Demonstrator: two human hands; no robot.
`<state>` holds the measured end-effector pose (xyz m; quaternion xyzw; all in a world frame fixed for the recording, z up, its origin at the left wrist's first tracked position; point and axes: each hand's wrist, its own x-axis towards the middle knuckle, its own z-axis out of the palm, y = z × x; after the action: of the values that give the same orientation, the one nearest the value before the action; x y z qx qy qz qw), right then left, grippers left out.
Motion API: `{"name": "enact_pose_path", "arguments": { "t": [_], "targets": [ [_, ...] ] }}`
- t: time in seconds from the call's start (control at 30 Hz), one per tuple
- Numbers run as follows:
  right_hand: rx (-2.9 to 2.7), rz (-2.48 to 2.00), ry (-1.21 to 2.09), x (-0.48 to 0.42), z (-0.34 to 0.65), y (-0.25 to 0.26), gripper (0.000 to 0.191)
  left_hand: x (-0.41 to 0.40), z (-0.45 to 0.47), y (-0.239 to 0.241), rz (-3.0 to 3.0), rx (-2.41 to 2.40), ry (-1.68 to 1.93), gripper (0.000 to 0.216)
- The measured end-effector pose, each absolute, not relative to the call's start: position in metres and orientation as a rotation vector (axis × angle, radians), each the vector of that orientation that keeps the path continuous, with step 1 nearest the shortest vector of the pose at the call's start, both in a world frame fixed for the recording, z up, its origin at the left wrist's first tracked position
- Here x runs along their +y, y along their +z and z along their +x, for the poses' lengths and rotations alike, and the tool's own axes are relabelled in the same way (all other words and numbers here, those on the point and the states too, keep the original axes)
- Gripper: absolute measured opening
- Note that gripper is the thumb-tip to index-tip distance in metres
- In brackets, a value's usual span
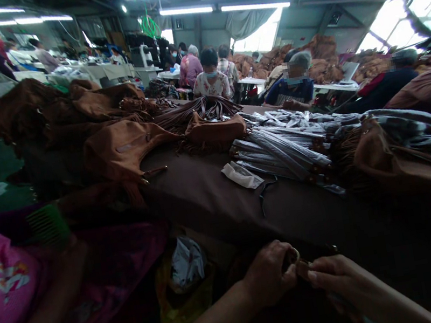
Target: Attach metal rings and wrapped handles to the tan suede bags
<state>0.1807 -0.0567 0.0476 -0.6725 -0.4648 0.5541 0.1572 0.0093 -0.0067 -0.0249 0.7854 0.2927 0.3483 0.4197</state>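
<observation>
My left hand [272, 272] and my right hand [338, 278] meet low at the near edge of the dark brown table [212, 194]. The left hand's fingers are curled and pinch a small dark brown strap end with a metal ring [294, 257]. The right hand's thumb and fingers press together against the same piece from the right. The piece is dim and mostly hidden by my fingers. Just beyond the hands lies a dark strap [265, 192] on the table.
Brown suede fringed bags [114, 139] are piled at the left and middle. Plastic-wrapped straps [279, 151] and another brown bag [382, 157] lie at the right. A person in pink [10, 287] holds a green comb [48, 226] at left. Several people sit behind.
</observation>
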Motion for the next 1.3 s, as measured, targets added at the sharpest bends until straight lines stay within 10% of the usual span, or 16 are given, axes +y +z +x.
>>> {"name": "enact_pose_path", "arguments": {
  "t": [1.3],
  "targets": [
    [-1.543,-2.006,1.597,-0.057,0.181,0.045,0.042,-0.010,0.014,-0.050,2.013,0.691,0.889,0.028]
  ]
}}
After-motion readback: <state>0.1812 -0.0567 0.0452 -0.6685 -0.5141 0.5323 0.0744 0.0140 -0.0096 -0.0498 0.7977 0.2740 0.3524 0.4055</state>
